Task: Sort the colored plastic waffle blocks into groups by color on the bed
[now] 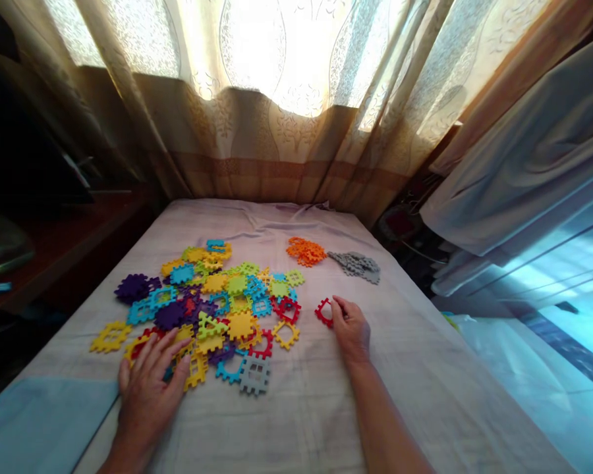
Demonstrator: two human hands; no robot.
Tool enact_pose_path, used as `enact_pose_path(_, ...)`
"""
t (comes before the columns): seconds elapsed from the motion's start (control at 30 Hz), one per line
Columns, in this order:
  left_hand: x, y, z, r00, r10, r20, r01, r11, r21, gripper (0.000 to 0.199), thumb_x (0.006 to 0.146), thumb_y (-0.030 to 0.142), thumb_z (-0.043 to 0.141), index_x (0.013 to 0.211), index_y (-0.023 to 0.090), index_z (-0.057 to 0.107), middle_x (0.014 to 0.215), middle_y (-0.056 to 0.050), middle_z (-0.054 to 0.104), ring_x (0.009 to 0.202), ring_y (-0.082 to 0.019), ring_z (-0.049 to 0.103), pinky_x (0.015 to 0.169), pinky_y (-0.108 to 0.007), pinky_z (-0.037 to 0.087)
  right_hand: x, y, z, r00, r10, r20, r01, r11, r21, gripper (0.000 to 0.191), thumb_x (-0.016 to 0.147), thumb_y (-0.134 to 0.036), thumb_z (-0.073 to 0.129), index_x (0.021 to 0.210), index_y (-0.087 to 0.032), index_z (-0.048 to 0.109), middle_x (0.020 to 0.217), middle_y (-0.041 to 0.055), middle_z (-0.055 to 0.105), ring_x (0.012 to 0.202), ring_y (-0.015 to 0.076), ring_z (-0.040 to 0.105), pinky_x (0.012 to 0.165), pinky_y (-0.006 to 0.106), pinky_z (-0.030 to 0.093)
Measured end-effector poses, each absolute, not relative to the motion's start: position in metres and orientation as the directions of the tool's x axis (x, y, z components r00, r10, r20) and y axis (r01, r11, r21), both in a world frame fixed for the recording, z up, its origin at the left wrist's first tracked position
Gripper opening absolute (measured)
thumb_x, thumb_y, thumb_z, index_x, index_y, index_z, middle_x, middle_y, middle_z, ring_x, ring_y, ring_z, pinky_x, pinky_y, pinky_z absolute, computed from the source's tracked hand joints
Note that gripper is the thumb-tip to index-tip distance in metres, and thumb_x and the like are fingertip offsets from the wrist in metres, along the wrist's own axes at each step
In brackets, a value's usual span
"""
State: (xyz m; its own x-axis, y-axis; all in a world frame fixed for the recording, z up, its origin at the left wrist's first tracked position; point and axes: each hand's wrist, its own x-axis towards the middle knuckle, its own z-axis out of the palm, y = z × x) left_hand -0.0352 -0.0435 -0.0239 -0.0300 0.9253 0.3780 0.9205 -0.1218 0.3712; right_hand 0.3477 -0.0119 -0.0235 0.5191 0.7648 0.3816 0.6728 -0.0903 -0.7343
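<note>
My right hand pinches a red frame-shaped interlocking tile by its right side, at or just over the cloth right of the mixed heap. Fingers spread, my left hand rests over the near left part of that heap, touching yellow and red tiles; its fingers hide some of them. The heap holds yellow, blue, purple, green and red notched plastic tiles, among them a yellow solid tile. A grey window tile lies at its near edge, and a red frame tile at its right.
Farther back lie a pile of orange tiles and a pile of grey tiles. A light cloth covers the surface. A pale blue sheet lies at the near left corner. Curtains hang behind the far edge.
</note>
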Motion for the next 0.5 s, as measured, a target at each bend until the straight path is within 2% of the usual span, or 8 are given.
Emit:
enact_pose_path(0.1,-0.029,-0.044,-0.019,-0.05,0.914,0.403,0.917,-0.119,0.381,0.039,0.09,0.044,0.038,0.107,0.029,0.069,0.129,-0.008,0.063,0.131,-0.034,0.047,0.11,-0.065,0.021,0.343,-0.013,-0.019,0.463,0.729,0.504,0.784,-0.073,-0.616,0.045,0.087,-0.043,0.044,0.106,-0.012,0.07,0.103,0.0167,0.067,0.093,0.0258,0.06,0.087,0.041,0.049)
enact_pose_path(0.2,-0.024,-0.044,-0.015,-0.057,0.907,0.417,0.919,-0.116,0.377,0.041,0.09,0.044,0.036,0.105,0.027,0.07,0.127,-0.01,0.064,0.13,-0.035,0.047,0.109,-0.066,0.022,0.323,-0.016,-0.013,0.288,0.775,0.563,0.854,0.059,-0.517,0.035,0.089,-0.034,0.046,0.106,-0.016,0.07,0.106,0.0139,0.067,0.1,0.0242,0.058,0.094,0.04,0.045)
enact_pose_path(0.33,-0.023,-0.044,-0.013,-0.04,0.912,0.409,0.923,-0.123,0.364,0.041,0.09,0.044,0.036,0.105,0.027,0.07,0.128,-0.01,0.064,0.131,-0.035,0.047,0.109,-0.066,0.022,0.29,-0.022,-0.009,0.049,0.864,0.501,0.875,0.205,-0.439,0.031,0.084,-0.033,0.06,0.112,-0.02,0.066,0.12,0.0108,0.064,0.112,0.0245,0.054,0.101,0.041,0.04)
enact_pose_path(0.5,-0.023,-0.044,-0.013,-0.039,0.919,0.393,0.929,-0.112,0.354,0.041,0.09,0.042,0.036,0.106,0.026,0.07,0.129,-0.01,0.064,0.132,-0.035,0.045,0.109,-0.065,0.021,0.277,-0.024,-0.011,0.024,0.906,0.422,0.891,0.172,-0.421,0.035,0.081,-0.029,0.065,0.114,-0.019,0.065,0.122,0.0104,0.063,0.114,0.0253,0.052,0.102,0.041,0.037)
